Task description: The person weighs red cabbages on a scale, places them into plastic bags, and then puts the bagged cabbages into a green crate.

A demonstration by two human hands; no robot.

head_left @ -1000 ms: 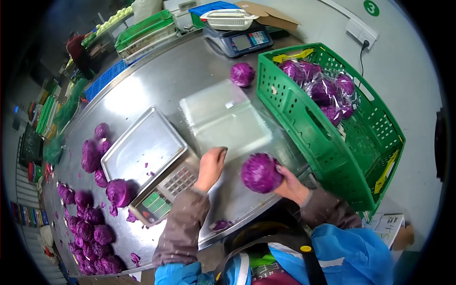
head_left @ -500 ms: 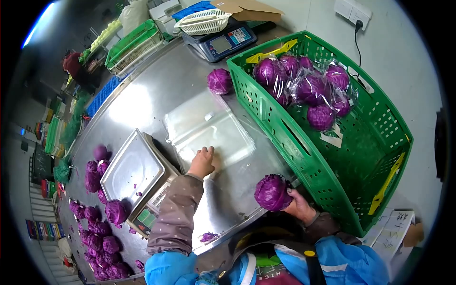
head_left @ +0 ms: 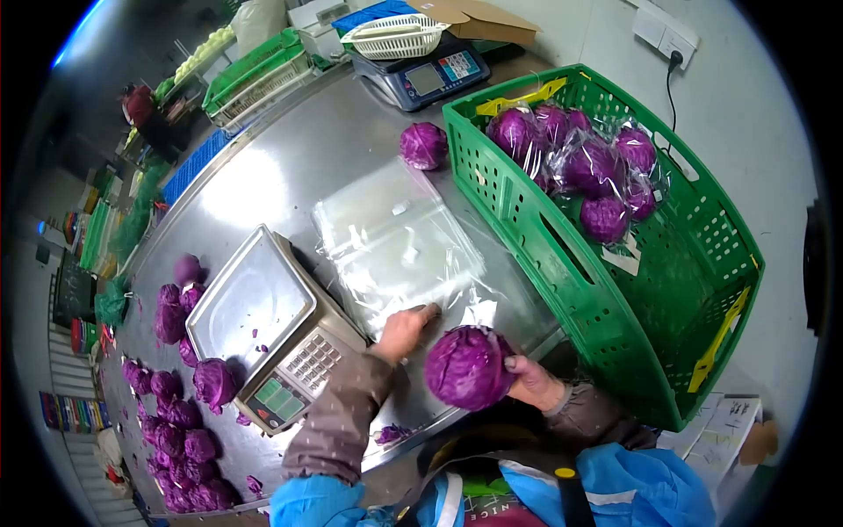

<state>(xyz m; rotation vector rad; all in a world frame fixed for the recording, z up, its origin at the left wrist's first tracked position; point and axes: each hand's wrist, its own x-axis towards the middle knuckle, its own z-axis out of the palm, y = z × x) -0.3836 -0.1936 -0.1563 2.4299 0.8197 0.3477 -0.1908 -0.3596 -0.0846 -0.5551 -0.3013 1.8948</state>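
My right hand (head_left: pixel 536 384) grips a purple cabbage (head_left: pixel 467 369) from its right side, just above the near edge of the metal table. Close by on the left, my left hand (head_left: pixel 409 330) has its fingers pressed together on a clear plastic bag (head_left: pixel 479 307) at the near end of a stack of flat bags (head_left: pixel 399 237). The bag's near part looks rumpled and shiny around the fingertips. Another purple cabbage (head_left: pixel 424 146) rests beyond the stack, beside the crate.
A green crate (head_left: pixel 562 263) at right holds several bagged cabbages (head_left: pixel 588 167). A scale (head_left: pixel 263 307) stands left of my left arm, with several loose cabbages (head_left: pixel 180 430) beyond it. Another scale (head_left: pixel 430 79) carries a white basket (head_left: pixel 395 37). Far left, a person (head_left: pixel 140 110) stands.
My left hand has moved nearer and to the right, from lying on the bags to closing on one's edge. My right hand has brought the cabbage left, towards it.
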